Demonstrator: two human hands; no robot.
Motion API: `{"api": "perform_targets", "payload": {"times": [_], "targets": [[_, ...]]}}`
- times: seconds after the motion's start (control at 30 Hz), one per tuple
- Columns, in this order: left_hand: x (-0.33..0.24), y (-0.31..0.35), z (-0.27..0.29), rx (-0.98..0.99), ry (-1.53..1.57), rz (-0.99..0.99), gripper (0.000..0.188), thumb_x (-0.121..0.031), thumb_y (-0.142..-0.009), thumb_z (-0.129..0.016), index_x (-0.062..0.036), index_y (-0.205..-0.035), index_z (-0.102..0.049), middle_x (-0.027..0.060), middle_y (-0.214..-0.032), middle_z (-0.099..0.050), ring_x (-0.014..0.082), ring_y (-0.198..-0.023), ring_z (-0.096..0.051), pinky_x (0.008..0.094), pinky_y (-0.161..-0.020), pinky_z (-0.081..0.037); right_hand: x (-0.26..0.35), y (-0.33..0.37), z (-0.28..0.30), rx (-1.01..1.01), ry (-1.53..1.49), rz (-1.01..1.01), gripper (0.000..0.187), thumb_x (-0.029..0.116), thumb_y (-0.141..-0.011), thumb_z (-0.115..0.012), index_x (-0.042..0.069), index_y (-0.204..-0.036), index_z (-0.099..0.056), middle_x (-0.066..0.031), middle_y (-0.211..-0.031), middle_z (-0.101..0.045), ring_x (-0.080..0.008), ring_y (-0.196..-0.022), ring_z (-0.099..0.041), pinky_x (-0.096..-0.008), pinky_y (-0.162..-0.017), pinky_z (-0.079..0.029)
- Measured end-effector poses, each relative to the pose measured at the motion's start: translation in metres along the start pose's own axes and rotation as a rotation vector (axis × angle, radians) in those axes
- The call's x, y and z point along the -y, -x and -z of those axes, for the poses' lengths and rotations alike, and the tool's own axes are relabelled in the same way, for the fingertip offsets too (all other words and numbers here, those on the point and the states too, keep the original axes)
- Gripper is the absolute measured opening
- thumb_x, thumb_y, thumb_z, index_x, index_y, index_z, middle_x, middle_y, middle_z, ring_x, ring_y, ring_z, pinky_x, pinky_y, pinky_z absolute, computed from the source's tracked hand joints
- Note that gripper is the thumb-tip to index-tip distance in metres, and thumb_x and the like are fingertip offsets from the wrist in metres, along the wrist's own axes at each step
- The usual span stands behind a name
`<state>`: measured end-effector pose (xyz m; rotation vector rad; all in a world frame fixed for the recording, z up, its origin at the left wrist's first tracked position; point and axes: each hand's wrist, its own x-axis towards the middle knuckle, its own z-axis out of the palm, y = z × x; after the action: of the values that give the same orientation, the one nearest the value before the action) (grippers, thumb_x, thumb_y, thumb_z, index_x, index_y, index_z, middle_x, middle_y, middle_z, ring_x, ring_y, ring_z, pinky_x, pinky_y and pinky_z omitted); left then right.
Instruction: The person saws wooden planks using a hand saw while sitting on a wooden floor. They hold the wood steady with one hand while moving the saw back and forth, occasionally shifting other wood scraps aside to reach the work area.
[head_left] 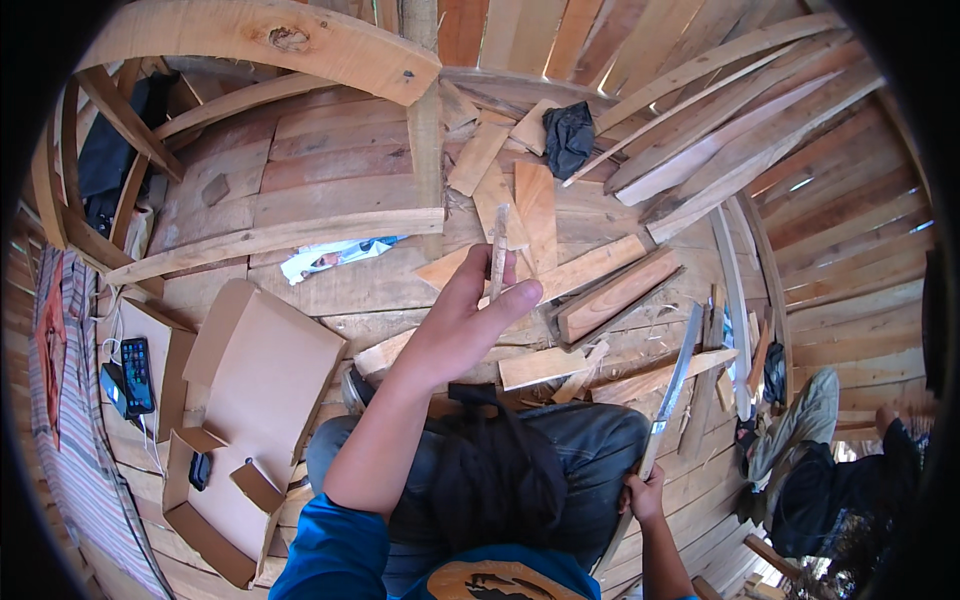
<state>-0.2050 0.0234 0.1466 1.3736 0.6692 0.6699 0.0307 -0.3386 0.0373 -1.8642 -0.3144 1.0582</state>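
Observation:
My left hand (475,315) is raised at the middle of the view. Its fingers are closed on a thin, pale wood stick (499,255) that stands nearly upright. Lower right, beside my right knee, my right hand (643,493) grips the long pale handle of a machete (678,365). The blade points up and away from me, past several wood offcuts. My legs (590,430) are bent under me in dark jeans, with a black cloth bundle (490,460) between them.
An open cardboard box (275,365) lies at the left, near two phones (138,375) with white cables. Board offcuts (540,215) and a black plastic bag (569,140) lie ahead. Curved timbers (740,130) lean at far right. Another person's leg (808,415) is at the right.

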Motion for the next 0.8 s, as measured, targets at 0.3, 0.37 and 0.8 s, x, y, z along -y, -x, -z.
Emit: {"api": "perform_targets", "payload": {"times": [0.3,0.37,0.8], "targets": [[-0.0012,0.0019,0.0025,0.019,0.002,-0.011,0.048,-0.037,-0.094,-0.055,-0.0015,-0.127,-0.048,0.0037,-0.111,-0.053,0.0128,-0.098,-0.047,0.0289,-0.088,-0.04,-0.0008,0.0001,0.001,-0.008,0.001,0.002,0.011,-0.005,-0.078,-0.05,0.004,-0.076,-0.044,-0.0069,-0.044,-0.043,-0.0184,-0.027,-0.043,-0.0329,-0.027,-0.04],[-0.0037,0.0027,0.0017,0.022,0.002,-0.015,0.048,-0.036,-0.094,-0.055,-0.0008,-0.126,-0.048,0.0042,-0.111,-0.053,0.013,-0.098,-0.047,0.029,-0.088,-0.04,0.001,0.0009,0.0004,-0.01,-0.027,-0.006,0.012,-0.006,-0.078,-0.05,0.004,-0.075,-0.045,-0.0067,-0.044,-0.045,-0.0177,-0.029,-0.045,-0.0319,-0.028,-0.04],[-0.0027,0.0017,0.0008,-0.071,-0.034,-0.083,0.067,-0.041,-0.084,-0.071,0.0083,-0.122,-0.046,0.0213,-0.114,-0.057,0.0271,-0.109,-0.054,0.0365,-0.095,-0.041,-0.0021,-0.0006,0.0021,-0.006,-0.063,-0.011,0.012,-0.006,-0.079,-0.051,0.004,-0.076,-0.045,-0.0069,-0.044,-0.045,-0.0179,-0.029,-0.045,-0.0321,-0.028,-0.04]]}}
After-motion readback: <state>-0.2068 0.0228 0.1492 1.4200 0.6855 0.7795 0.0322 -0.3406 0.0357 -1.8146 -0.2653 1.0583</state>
